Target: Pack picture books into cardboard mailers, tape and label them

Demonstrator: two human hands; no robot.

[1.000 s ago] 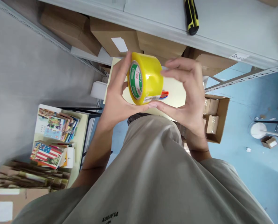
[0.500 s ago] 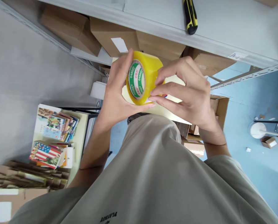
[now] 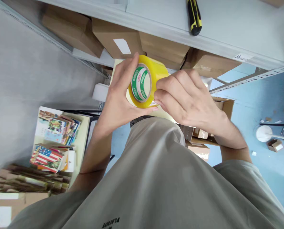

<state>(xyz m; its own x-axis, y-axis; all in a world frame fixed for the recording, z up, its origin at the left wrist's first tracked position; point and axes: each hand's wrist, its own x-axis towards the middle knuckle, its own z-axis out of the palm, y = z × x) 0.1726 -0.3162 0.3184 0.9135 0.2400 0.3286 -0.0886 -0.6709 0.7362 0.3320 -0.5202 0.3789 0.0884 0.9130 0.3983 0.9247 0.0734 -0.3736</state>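
Observation:
A roll of yellow packing tape [image 3: 158,68] is held up in front of my torso. Its core is lined with a green and white printed label facing left. My left hand [image 3: 119,92] grips the roll from the left, thumb along the lower side and fingers round the upper edge. On the roll's right side, my right hand [image 3: 183,95] is closed, with curled fingers and thumb pinched against the tape surface. Whether a loose tape end lies between those fingertips is hidden.
A yellow and black utility knife [image 3: 194,19] lies on the grey shelf [image 3: 156,19] ahead. Cardboard boxes [image 3: 118,35] fill the level below. Books [image 3: 53,127] lie on a table at left, above flattened cardboard [image 3: 32,178]. An open carton [image 3: 224,108] stands at right.
My right hand has turned and its fingers have curled closer together against the tape roll. The right forearm has swung outward to the right. My left hand keeps its hold, the roll slightly shifted.

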